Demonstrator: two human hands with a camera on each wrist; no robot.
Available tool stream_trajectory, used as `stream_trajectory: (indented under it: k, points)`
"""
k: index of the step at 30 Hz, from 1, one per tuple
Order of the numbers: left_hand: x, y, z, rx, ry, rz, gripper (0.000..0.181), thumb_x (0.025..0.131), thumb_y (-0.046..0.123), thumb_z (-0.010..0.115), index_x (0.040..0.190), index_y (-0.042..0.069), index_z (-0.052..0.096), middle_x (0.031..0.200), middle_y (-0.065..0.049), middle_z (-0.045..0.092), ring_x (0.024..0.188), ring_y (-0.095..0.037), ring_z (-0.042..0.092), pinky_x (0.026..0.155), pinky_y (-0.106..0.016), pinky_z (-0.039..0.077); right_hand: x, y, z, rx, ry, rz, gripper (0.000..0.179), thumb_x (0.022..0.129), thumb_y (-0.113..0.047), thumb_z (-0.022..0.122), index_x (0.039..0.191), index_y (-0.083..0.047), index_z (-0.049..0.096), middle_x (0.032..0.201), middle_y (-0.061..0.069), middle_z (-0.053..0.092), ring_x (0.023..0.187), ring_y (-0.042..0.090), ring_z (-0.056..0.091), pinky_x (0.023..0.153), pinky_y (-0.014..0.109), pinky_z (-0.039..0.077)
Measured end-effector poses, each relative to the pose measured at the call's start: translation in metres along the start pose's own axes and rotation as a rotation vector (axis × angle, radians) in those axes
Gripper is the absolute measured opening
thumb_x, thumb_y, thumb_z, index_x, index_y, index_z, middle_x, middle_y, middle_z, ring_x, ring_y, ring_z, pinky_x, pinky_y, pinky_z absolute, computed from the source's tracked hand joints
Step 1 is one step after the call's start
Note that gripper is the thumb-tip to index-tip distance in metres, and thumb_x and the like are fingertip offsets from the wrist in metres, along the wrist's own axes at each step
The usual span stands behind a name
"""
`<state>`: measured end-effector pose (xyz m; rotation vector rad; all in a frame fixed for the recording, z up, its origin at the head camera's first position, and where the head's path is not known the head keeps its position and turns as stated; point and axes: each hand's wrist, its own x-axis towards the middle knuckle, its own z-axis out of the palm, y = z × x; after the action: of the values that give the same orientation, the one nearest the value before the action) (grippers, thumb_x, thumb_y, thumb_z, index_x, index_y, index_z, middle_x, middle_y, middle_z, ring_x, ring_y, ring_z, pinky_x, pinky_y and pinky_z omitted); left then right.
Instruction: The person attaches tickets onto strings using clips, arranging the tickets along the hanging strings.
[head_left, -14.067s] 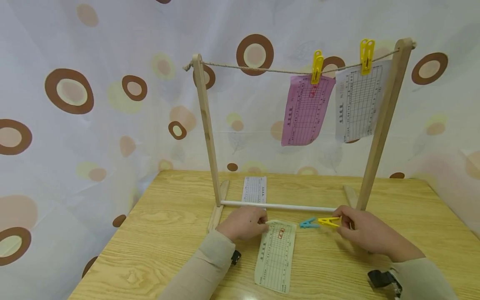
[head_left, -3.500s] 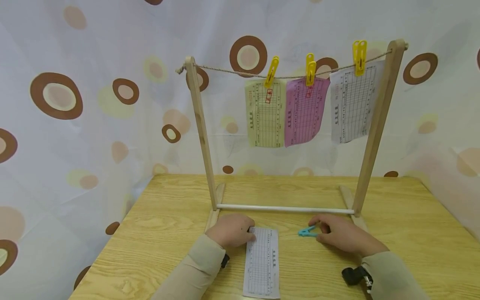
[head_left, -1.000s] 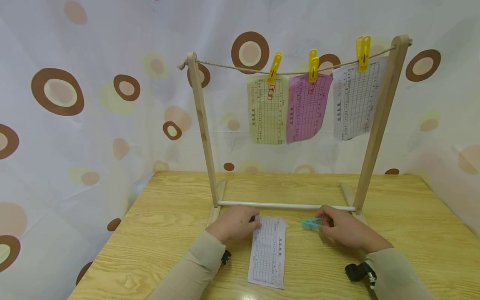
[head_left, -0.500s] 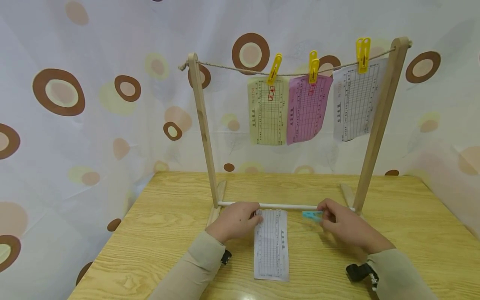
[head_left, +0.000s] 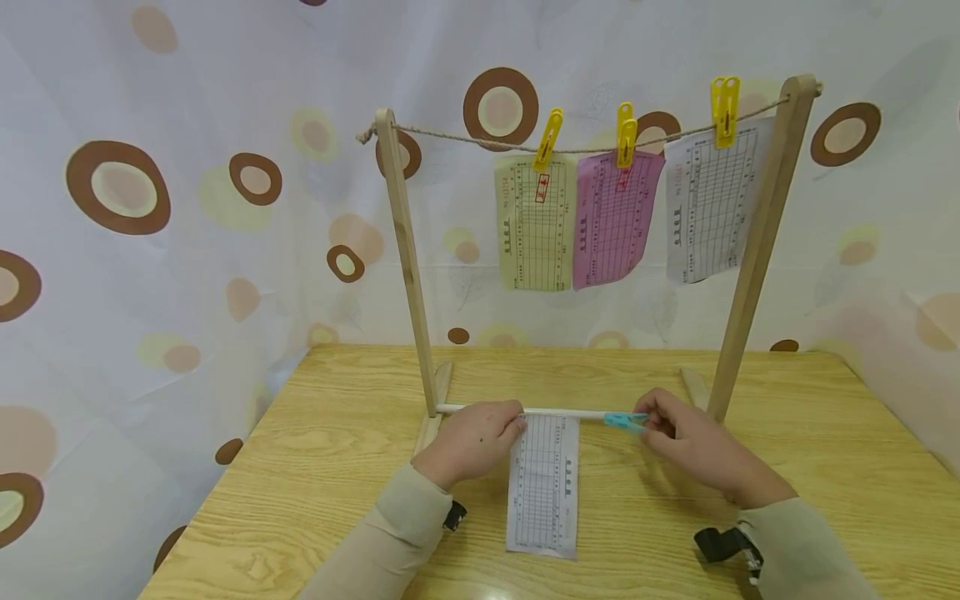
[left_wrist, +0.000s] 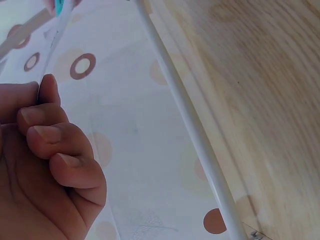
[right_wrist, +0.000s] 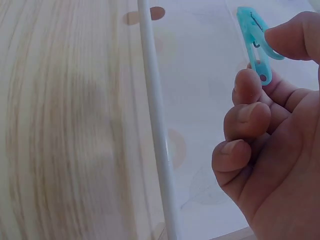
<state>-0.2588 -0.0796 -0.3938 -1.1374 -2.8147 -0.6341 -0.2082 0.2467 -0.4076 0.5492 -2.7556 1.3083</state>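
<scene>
My left hand (head_left: 476,442) pinches the top left corner of a white printed form (head_left: 543,492), which hangs down in front of the rack's white bar. In the left wrist view the paper (left_wrist: 52,47) shows edge-on between thumb and finger. My right hand (head_left: 693,446) holds a blue clothespin (head_left: 624,422) by its handles, its nose pointing left toward the paper but apart from it. The right wrist view shows the clothespin (right_wrist: 256,42) between thumb and fingers. Above, a yellow-green form (head_left: 535,237), a pink form (head_left: 617,225) and a white form (head_left: 708,208) hang from the rope.
A wooden rack stands on the table (head_left: 300,467), with a left post (head_left: 407,250), a right post (head_left: 765,242) and a low white bar (head_left: 562,412). Yellow clothespins (head_left: 550,139) grip the hanging forms on a sagging rope (head_left: 457,136). A patterned cloth (head_left: 187,275) hangs behind.
Earlier, the yellow-green form moved from the table to the rope under a yellow clothespin. Over the last second, both hands have risen slightly with the white form and blue clothespin.
</scene>
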Motion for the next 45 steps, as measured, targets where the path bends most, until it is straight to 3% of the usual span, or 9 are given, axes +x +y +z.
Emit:
stream_trajectory:
  k: [13, 26, 31, 38, 41, 45]
  points:
    - [-0.006, 0.011, -0.018, -0.01, 0.077, 0.027, 0.018, 0.104, 0.029, 0.059, 0.091, 0.019, 0.066, 0.069, 0.013, 0.053, 0.058, -0.005, 0.046, 0.054, -0.022, 0.038, 0.0, -0.02, -0.006, -0.032, 0.028, -0.035, 0.017, 0.101, -0.021, 0.065, 0.112, -0.013, 0.055, 0.086, 0.006, 0.051, 0.066, 0.014, 0.044, 0.054, 0.03, 0.041]
    - [-0.02, 0.012, -0.047, -0.043, 0.191, 0.014, 0.025, 0.103, 0.03, 0.062, 0.079, 0.022, 0.058, 0.06, 0.01, 0.046, 0.05, -0.006, 0.037, 0.047, -0.024, 0.032, -0.007, -0.062, -0.018, -0.115, 0.106, -0.184, 0.018, 0.098, -0.014, 0.069, 0.115, -0.014, 0.062, 0.08, -0.002, 0.051, 0.058, 0.01, 0.041, 0.052, 0.027, 0.039]
    - [-0.024, 0.009, -0.06, -0.013, 0.218, -0.024, 0.024, 0.101, 0.032, 0.063, 0.08, 0.022, 0.06, 0.06, 0.011, 0.047, 0.052, -0.007, 0.039, 0.048, -0.025, 0.033, -0.003, -0.082, -0.029, -0.199, 0.123, -0.269, 0.023, 0.094, -0.013, 0.074, 0.115, -0.015, 0.065, 0.083, -0.004, 0.049, 0.062, 0.009, 0.041, 0.055, 0.025, 0.039]
    - [-0.03, 0.002, -0.082, 0.057, 0.302, -0.019, 0.027, 0.099, 0.034, 0.067, 0.076, 0.022, 0.059, 0.055, 0.01, 0.041, 0.047, -0.005, 0.032, 0.047, -0.023, 0.029, 0.01, -0.112, -0.049, -0.376, 0.193, -0.455, 0.034, 0.085, -0.008, 0.082, 0.114, -0.018, 0.067, 0.084, -0.01, 0.045, 0.065, 0.005, 0.038, 0.058, 0.021, 0.037]
    - [-0.031, 0.002, -0.095, 0.11, 0.332, 0.001, 0.028, 0.1, 0.031, 0.066, 0.076, 0.019, 0.059, 0.058, 0.007, 0.042, 0.048, -0.007, 0.034, 0.047, -0.024, 0.029, 0.016, -0.127, -0.057, -0.464, 0.225, -0.487, 0.034, 0.085, -0.009, 0.082, 0.115, -0.017, 0.069, 0.085, -0.011, 0.044, 0.065, 0.005, 0.037, 0.059, 0.021, 0.036]
    - [-0.028, 0.002, -0.112, 0.201, 0.383, 0.047, 0.019, 0.103, 0.026, 0.062, 0.089, 0.014, 0.065, 0.067, 0.006, 0.051, 0.053, -0.009, 0.041, 0.05, -0.026, 0.035, 0.023, -0.15, -0.067, -0.585, 0.249, -0.503, 0.033, 0.087, -0.012, 0.081, 0.118, -0.015, 0.069, 0.085, -0.01, 0.045, 0.067, 0.006, 0.037, 0.058, 0.023, 0.036]
